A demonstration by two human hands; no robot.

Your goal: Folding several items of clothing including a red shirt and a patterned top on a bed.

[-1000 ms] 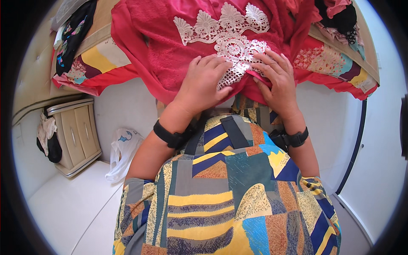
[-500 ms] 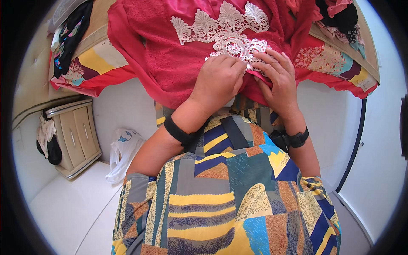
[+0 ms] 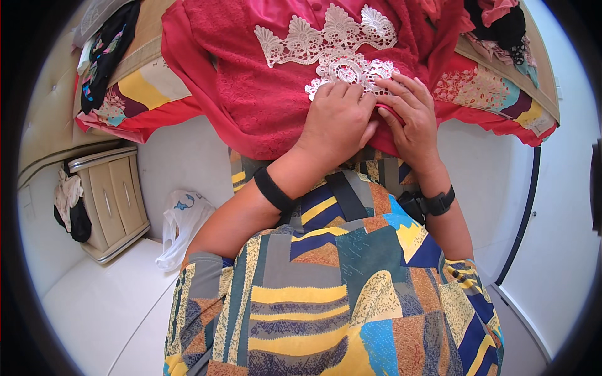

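A crimson long-sleeved blouse (image 3: 251,103) with textured fabric lies spread in front of me. Across its front runs a scalloped white crochet lace piece (image 3: 326,41), and a rounder lace motif (image 3: 348,70) sits lower down. My left hand (image 3: 335,122) is closed on the blouse at the lower edge of that motif, its fingertips partly hidden. Beside it, my right hand (image 3: 411,119) rests its longer fingers over the lace's right end. A fold of crimson cloth lies between its thumb and forefinger. Anything small between the hands is hidden.
The blouse lies on a bed with a patterned cover (image 3: 147,84). Dark clothes (image 3: 110,56) lie at the left, more clothes (image 3: 501,31) at the right. A beige nightstand (image 3: 113,200) and a white plastic bag (image 3: 182,225) stand on the left below the bed.
My left hand has shifted slightly right, its fingers turning flatter against the cloth, and more of the motif's left side shows. The bright pink fold between the hands is less visible. My right hand barely moved.
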